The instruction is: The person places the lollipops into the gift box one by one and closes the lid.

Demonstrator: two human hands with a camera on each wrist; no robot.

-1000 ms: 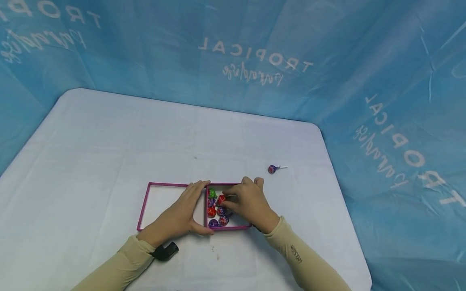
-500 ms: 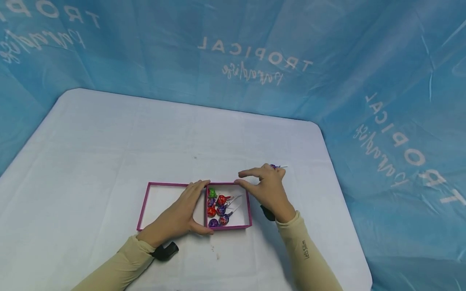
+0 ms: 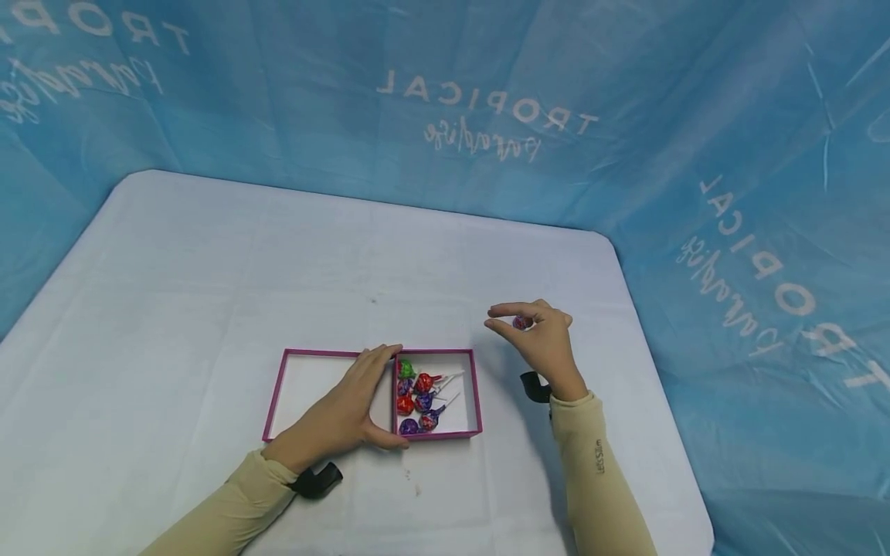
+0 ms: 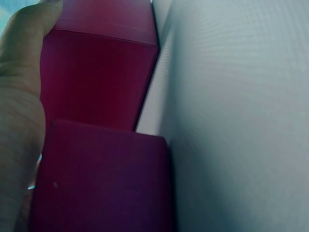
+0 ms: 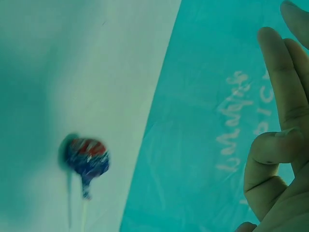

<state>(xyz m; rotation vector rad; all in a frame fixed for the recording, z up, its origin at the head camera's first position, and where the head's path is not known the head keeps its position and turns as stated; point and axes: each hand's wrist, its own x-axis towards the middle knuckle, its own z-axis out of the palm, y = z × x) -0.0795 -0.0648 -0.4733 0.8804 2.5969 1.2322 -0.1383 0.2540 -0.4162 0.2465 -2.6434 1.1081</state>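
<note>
Side by side stand two shallow magenta boxes with white insides. In the right box (image 3: 445,435) lie several wrapped lollipops (image 3: 425,401), green, red and purple, mostly along its left side. My left hand (image 3: 341,413) reaches across the left box (image 3: 276,390) and holds the right box near the join, thumb at the front wall and fingers at the back. The left wrist view shows the thumb (image 4: 21,53) against magenta wall. Over the table, my right hand (image 3: 545,340) has thumb and forefinger spread apart around a purple-and-red lollipop (image 5: 88,157), without visible contact.
A white cloth (image 3: 313,255) covers the table, with small dark specks on it. Blue curtains (image 3: 487,185) with white lettering hang behind the table and along its right side. Black wrist straps show at both wrists.
My right hand has let go of a red lollipop inside the right box, then moved right and back to the lone lollipop on the table. The left hand stays in place.
</note>
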